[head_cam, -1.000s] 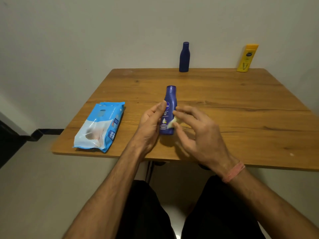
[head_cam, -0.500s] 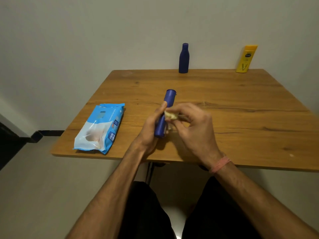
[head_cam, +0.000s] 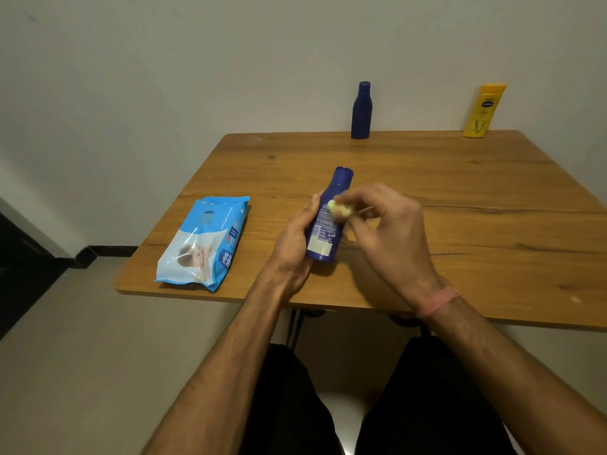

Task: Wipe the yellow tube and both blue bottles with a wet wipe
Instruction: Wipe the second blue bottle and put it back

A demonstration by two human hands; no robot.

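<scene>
At the frame's centre, the left hand grips one blue bottle above the bench, its printed back label showing, while the right hand pinches a wadded wet wipe against its upper body. This bottle looks to be mid-wipe. Along the frame's upper right, the second blue bottle and the yellow tube stand upright at the bench's far edge; whether they are wiped, I cannot tell.

My right hand is motion-blurred; its fingertips hide most of the wet wipe, and the blue bottle's label print is unreadable.
</scene>
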